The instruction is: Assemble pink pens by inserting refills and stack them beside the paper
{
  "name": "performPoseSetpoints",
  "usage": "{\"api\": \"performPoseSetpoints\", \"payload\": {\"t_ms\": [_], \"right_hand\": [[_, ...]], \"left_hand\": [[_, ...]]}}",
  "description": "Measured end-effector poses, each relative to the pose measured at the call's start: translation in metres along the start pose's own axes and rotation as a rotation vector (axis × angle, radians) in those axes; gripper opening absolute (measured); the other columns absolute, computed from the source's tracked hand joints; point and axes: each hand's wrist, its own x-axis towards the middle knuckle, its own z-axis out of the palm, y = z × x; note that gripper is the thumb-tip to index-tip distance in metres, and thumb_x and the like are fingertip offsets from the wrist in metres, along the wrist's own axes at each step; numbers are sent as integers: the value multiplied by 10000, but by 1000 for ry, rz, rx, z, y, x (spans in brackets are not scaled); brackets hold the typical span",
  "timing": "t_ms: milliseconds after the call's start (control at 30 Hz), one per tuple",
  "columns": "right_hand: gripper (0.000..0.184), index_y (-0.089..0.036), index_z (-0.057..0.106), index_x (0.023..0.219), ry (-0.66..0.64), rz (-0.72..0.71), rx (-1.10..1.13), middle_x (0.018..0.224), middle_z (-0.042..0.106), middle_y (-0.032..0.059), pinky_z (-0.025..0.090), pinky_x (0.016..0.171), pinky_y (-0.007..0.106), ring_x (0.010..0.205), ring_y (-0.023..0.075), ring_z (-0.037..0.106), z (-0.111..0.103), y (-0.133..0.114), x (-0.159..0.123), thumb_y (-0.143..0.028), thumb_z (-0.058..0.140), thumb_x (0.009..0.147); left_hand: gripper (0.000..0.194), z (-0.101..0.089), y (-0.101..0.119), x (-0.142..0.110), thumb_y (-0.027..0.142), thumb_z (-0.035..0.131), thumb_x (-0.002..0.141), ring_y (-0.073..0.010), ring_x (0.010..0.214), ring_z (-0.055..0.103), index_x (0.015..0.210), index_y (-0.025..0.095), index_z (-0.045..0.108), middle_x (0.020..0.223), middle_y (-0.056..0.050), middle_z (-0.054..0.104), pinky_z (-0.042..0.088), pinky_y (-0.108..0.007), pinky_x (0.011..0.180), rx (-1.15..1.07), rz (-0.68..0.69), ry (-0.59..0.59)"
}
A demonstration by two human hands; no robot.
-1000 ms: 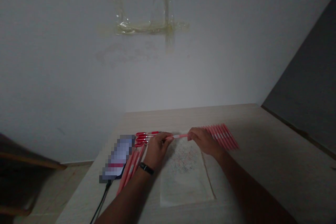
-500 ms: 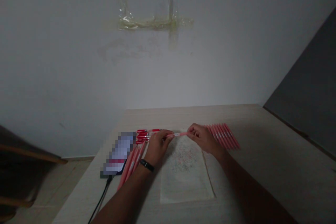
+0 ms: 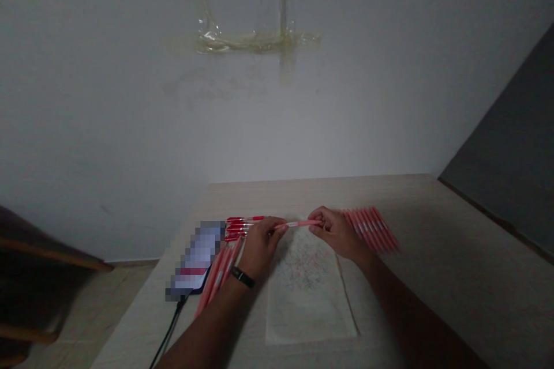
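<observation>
A pink pen (image 3: pixel 298 223) with a pale label is held level between my two hands, above the top of a scribbled sheet of paper (image 3: pixel 311 305). My left hand (image 3: pixel 263 242), with a black band on the wrist, pinches its left end. The fingers of my right hand (image 3: pixel 332 232) are closed on its right end. Beside my left hand lie several red pens (image 3: pixel 236 229) with clear barrels, and nearer my forearm several pink pens (image 3: pixel 220 268). A row of pink pens (image 3: pixel 367 228) lies just right of my right hand.
A phone (image 3: pixel 199 259), blurred out, lies at the table's left side with a black cable (image 3: pixel 171 323) running from it. The wooden table (image 3: pixel 433 277) meets a grey wall (image 3: pixel 320 132) with old tape on it. Wooden bars (image 3: pixel 52 253) stand at the far left.
My right fingers have opened slightly and re-closed their hold farther around the pen's right end; more of the pen shows between my hands. The view has tipped up a little.
</observation>
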Motion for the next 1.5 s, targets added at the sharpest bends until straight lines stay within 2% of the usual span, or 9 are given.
{"api": "performPoseSetpoints", "payload": {"t_ms": [200,300,467,600,767,933,1100,1267,1500], "right_hand": [[344,-173,641,808,9,-9,-32,749,644,21,422,653,260,704,148,568,0,6,1,-368,434,1003],[352,-175,627,762,5,5,-37,698,614,9,409,629,256,669,143,556,0,8,2,-362,443,997],[144,-194,627,944,38,-24,23,804,621,-4,416,633,238,716,138,560,0,5,1,-328,582,918],[246,-200,615,1097,50,9,26,897,648,19,446,656,249,760,150,587,0,3,0,-347,613,900],[247,-189,639,852,21,-19,-66,754,620,3,429,654,263,716,151,565,0,2,1,-350,496,974],[45,-200,634,931,51,-116,-93,903,654,21,449,778,286,861,171,594,0,-3,1,-202,618,888],[136,-197,630,890,31,-222,-266,896,645,30,424,815,316,892,188,582,0,-7,0,-75,632,831],[61,-200,664,943,-62,-224,-290,922,663,43,441,804,314,898,190,593,4,-6,-1,-163,633,906],[118,-200,696,1019,-165,-204,-321,949,700,53,448,831,318,910,190,613,4,-6,-2,-238,599,961]], "left_hand": [[322,0,1,0,425,544,942,-201,802,678,934,176,747,901,-76,764,500,-297,714,3,15,-10],[321,0,3,0,427,547,940,-202,796,677,920,178,749,890,-75,764,496,-294,708,-1,17,-6],[328,0,1,0,428,546,941,-211,815,674,938,172,751,906,-85,761,498,-307,727,-1,-3,-13],[329,1,-1,-1,429,536,949,-207,823,676,958,179,750,923,-79,761,500,-310,739,7,-1,-15],[304,1,-1,0,416,563,932,-204,817,679,942,174,747,902,-79,763,500,-307,745,9,20,-12],[291,3,-5,1,404,560,933,-205,811,672,945,178,742,887,-70,756,491,-297,725,31,21,-50],[280,7,-12,-1,373,531,949,-198,806,649,999,187,734,904,-71,733,475,-285,709,97,67,-139],[240,10,-13,-3,337,530,954,-192,822,633,982,199,725,908,-66,710,461,-279,720,105,89,-163],[266,8,-6,-3,352,513,968,-189,837,617,980,196,728,926,-74,666,470,-290,754,85,124,-150]]}}
